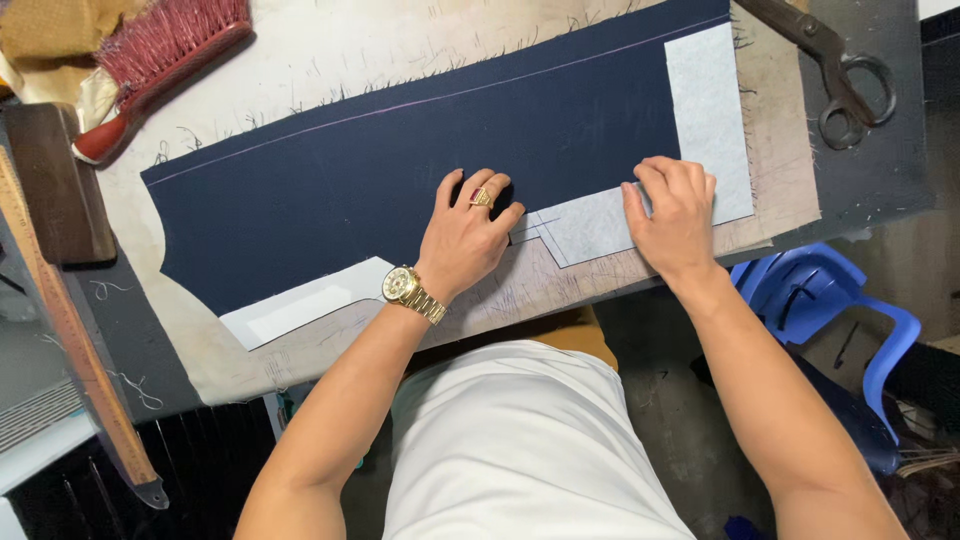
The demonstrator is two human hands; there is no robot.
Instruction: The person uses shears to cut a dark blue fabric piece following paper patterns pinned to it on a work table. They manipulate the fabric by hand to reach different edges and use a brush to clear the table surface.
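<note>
Worn and chalk-scarred, the pale desk (330, 45) fills the view, and we're looking straight down over a white shirt (520, 450) at both forearms reaching in. Nearest, a gold wristwatch (412, 294) on the left arm, just beside a white interfacing patch (300, 310) at the cloth's near-left corner. Left hand (468, 228), ring on one finger, lies spread and flat, palm down, pinning the navy fabric panel (400, 170) close to its near edge, gripping nothing. Right hand (676, 212) sits just beside it, fingers curled, fingertips (640, 190) pressing the pale grey interfacing strip (600, 222) along that same near edge; no grasp there either, only pressure. That strip turns up the panel's right end as a tall rectangle. Off the desk to the right, a blue plastic chair (850, 310). At the left edge, a long wooden ruler (70, 330) and a dark wooden block (60, 185). Farthest out: a red-bristled brush (160, 60) top left, heavy dark shears (835, 65) top right.
</note>
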